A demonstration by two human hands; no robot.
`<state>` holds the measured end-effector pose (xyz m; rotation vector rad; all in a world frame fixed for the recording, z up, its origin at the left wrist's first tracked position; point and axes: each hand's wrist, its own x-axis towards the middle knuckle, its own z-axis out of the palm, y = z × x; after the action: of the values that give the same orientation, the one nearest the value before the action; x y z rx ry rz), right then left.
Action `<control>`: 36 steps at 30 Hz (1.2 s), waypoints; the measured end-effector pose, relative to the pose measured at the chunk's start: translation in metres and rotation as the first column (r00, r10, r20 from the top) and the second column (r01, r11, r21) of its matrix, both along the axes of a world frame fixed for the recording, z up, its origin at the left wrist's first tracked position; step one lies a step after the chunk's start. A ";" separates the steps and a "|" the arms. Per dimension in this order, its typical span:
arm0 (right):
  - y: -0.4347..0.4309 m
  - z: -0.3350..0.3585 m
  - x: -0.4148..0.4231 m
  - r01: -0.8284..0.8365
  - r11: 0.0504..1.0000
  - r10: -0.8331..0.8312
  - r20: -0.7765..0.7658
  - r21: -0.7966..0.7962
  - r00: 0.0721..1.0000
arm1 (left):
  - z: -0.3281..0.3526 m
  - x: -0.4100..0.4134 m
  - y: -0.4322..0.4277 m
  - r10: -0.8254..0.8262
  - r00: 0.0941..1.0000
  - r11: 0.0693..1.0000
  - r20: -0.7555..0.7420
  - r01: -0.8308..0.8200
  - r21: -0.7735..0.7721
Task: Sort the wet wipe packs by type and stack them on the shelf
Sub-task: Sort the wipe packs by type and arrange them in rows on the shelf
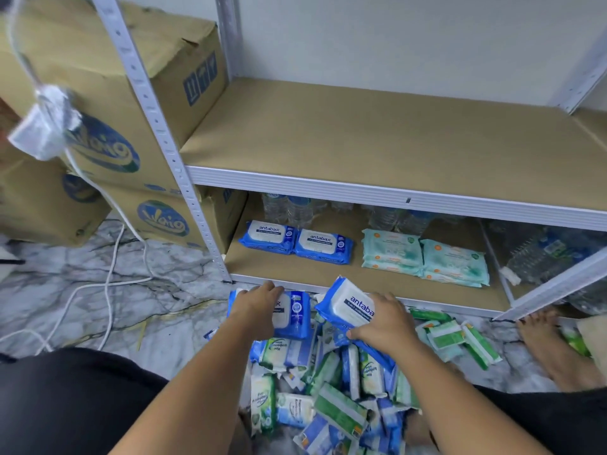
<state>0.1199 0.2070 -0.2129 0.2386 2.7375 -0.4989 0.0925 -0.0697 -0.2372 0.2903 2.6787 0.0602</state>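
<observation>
Though few shelved packs (323,246) were stacked, a flat pack (295,315) was gripped by the left hand (259,307), a tilted pack (345,303) by the right hand (384,320); most of the pile (328,389) was left.

**Tally by kind**

Blue antabax packs: 4 total. That's 2 shelved packs (323,246) on the lower board (295,274), 1 flat pack (295,311) gripped by the left hand (254,303), and 1 tilted pack (345,302) gripped by the right hand (386,323).
Teal stacks (391,249): 2, approx. 3 packs ea., exact no. unclear.
Floor heap (328,389): mixed packs, too many to count.
Cardboard boxes (98,77): 3 min.
Shelf boards: 2.
Water bottles (289,208): several, no. unclear.
</observation>
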 end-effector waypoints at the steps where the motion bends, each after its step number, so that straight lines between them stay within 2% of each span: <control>1: -0.001 0.002 -0.010 -0.012 1.000 0.012 -0.008 0.005 1.000 | 0.006 -0.012 -0.002 -0.010 1.000 1.000 -0.012 0.009 -0.026; 5: -0.010 0.009 -0.058 -0.073 0.996 0.074 -0.024 0.058 0.997 | 0.022 -0.064 -0.009 -0.036 0.998 0.995 -0.054 0.031 -0.096; 8: -0.018 0.004 -0.101 -0.095 0.994 0.096 -0.031 0.046 0.995 | 0.021 -0.106 -0.018 -0.037 0.995 0.996 -0.092 0.029 -0.086; 16: -0.040 -0.036 -0.214 -0.174 0.976 0.187 -0.098 0.131 0.977 | -0.023 -0.212 -0.041 0.038 0.989 0.997 -0.142 -0.048 -0.066; 22: -0.053 -0.088 -0.267 -0.139 0.990 0.140 -0.124 0.013 0.982 | -0.066 -0.275 -0.046 0.069 0.987 0.996 -0.149 -0.076 -0.043; 28: -0.054 -0.130 -0.283 -0.134 0.991 0.131 -0.117 -0.012 0.984 | -0.094 -0.297 -0.036 0.042 0.991 0.999 -0.126 -0.043 -0.010; 32: -0.048 -0.150 -0.283 -0.100 0.991 0.089 -0.108 -0.092 0.990 | -0.110 -0.295 -0.038 0.087 0.991 0.995 -0.102 -0.081 0.063; 36: -0.043 -0.158 -0.283 -0.190 0.979 0.178 -0.138 -0.079 0.974 | -0.117 -0.292 -0.041 0.132 0.986 0.984 -0.099 -0.118 0.136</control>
<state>-0.1632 0.1643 -0.3713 -0.0736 2.8171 -0.6051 -0.1997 -0.1108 -0.3538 0.1688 2.8034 0.2656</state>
